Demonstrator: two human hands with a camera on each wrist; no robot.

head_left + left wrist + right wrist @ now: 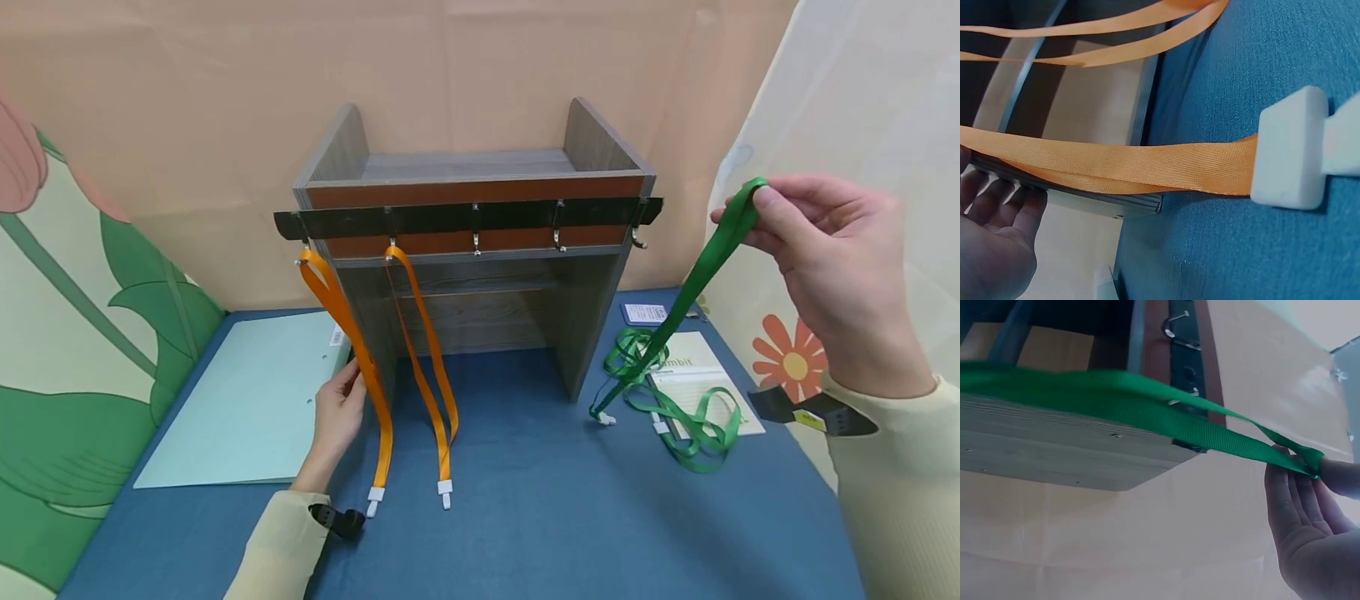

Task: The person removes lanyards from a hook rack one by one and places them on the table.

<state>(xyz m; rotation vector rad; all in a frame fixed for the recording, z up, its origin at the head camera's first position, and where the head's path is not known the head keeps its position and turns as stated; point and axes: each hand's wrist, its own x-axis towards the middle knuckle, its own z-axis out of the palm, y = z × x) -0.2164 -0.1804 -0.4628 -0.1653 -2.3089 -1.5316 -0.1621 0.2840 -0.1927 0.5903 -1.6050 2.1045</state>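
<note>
The right hand (821, 250) pinches the top loop of a green lanyard (701, 267) between thumb and forefinger, held up in the air; from that pinch the strap slopes down and away to the left, ending in a tangled green heap (660, 400) lying on the blue tabletop (540, 517), partly over a white leaflet (705, 375). The wrist view shows the strap (1147, 406) taut from the fingertips (1300, 487). To the left of the pinch, at about its height, stands a grey wooden shelf unit (472, 275) with a black hook rail (468, 218); the rail's right-hand hooks are bare. The left hand (337, 412) rests low with relaxed fingers touching an orange lanyard (352, 342) hanging from the leftmost hook, not curled round it. Just right of that hand hangs a second orange lanyard (431, 367), its white clip (446, 492) on the cloth. Left of the hand lies a pale green folder (247, 400).
</note>
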